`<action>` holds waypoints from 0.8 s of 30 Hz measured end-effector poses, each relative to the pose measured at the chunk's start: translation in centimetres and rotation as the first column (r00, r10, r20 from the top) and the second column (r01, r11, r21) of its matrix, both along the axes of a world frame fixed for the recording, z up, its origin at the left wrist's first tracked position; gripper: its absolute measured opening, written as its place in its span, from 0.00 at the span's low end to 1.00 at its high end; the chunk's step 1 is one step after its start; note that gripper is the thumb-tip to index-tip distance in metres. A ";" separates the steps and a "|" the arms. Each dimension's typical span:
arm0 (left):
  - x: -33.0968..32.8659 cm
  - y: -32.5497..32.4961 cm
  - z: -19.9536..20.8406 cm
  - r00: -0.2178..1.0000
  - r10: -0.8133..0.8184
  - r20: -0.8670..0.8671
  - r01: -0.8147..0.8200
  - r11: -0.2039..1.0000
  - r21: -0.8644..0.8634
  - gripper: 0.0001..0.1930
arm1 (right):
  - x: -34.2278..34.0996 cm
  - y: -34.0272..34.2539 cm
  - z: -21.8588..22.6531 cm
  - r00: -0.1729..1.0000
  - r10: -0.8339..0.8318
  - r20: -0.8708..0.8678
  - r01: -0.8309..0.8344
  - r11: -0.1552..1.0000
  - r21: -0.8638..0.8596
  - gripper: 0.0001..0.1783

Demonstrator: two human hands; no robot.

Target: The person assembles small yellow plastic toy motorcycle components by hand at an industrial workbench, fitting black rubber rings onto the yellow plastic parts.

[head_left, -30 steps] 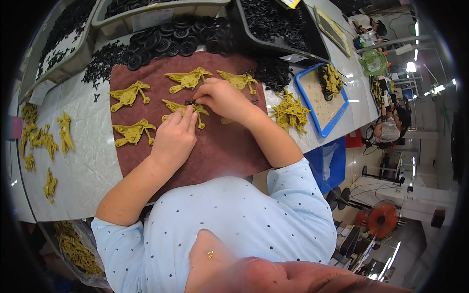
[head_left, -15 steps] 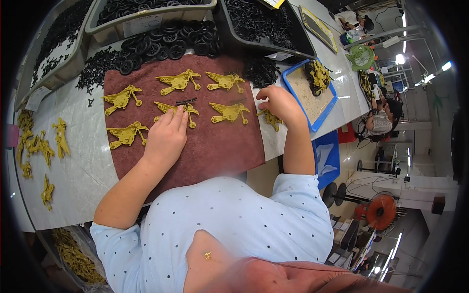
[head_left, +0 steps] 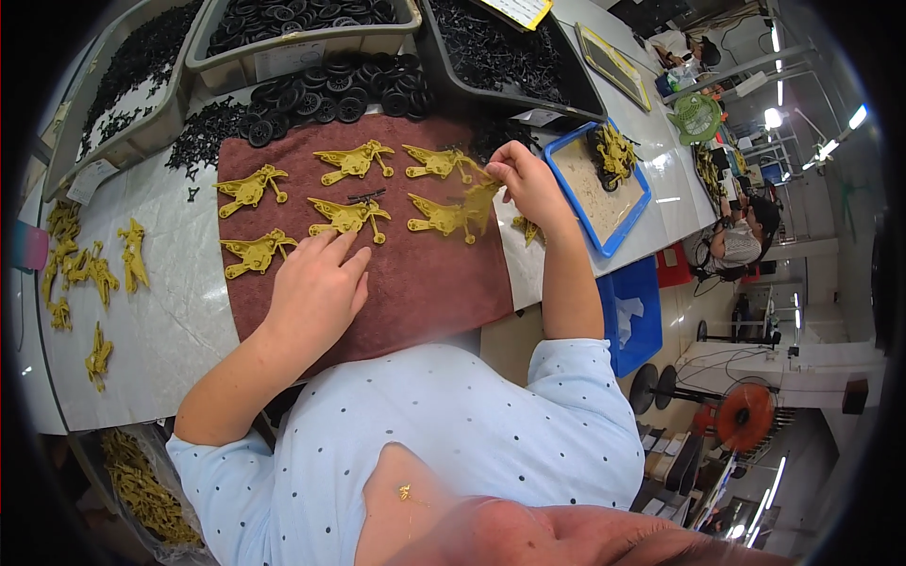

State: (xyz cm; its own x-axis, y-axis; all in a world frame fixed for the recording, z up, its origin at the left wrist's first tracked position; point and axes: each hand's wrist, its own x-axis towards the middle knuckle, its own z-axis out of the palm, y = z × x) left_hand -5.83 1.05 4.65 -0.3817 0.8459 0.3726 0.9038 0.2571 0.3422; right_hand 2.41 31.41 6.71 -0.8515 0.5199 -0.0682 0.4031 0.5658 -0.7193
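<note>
My right hand, at the right edge of the brown cloth, pinches a yellow plastic toy part, smeared by motion. Beneath and beside it lies another yellow part on the cloth. My left hand rests on the cloth with fingers stretched and apart, holding nothing. Its fingertips are at the lower edge of the middle yellow part, which has a thin black rod lying at its top. Other yellow parts lie in two rows, including an upper-middle part and a lower-left part.
Black wheels are heaped behind the cloth, below a grey bin of wheels. A black bin holds small black pieces. At right stands a blue-rimmed tray with yellow and black parts. Loose yellow parts lie at left.
My right hand has lifted a yellow part off the table beside the cloth and brought it left over the edge. My left hand has drawn back slightly from the middle part.
</note>
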 end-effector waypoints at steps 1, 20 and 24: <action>0.0 -0.3 0.1 1.000 0.019 -0.011 -0.019 1.000 0.008 0.13 | -0.3 -0.1 -0.4 0.999 -0.015 -0.052 0.011 0.996 -0.084 0.06; -4.5 -4.5 -3.1 0.974 0.227 -0.007 -0.214 0.928 0.306 0.11 | 0.6 3.9 1.0 0.988 -0.149 0.042 0.114 0.884 0.454 0.09; -4.3 -4.7 -3.2 0.969 0.246 -0.006 -0.235 0.930 0.282 0.11 | 0.6 3.9 0.6 0.979 -0.170 0.112 0.086 0.844 0.529 0.09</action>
State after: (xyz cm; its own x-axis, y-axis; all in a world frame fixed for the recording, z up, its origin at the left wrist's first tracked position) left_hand -10.13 -3.70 1.47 -0.5405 0.5918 0.5980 0.8412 0.3685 0.3956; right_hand 2.99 35.31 7.30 -0.7761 0.6187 0.1218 0.5764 0.7745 -0.2606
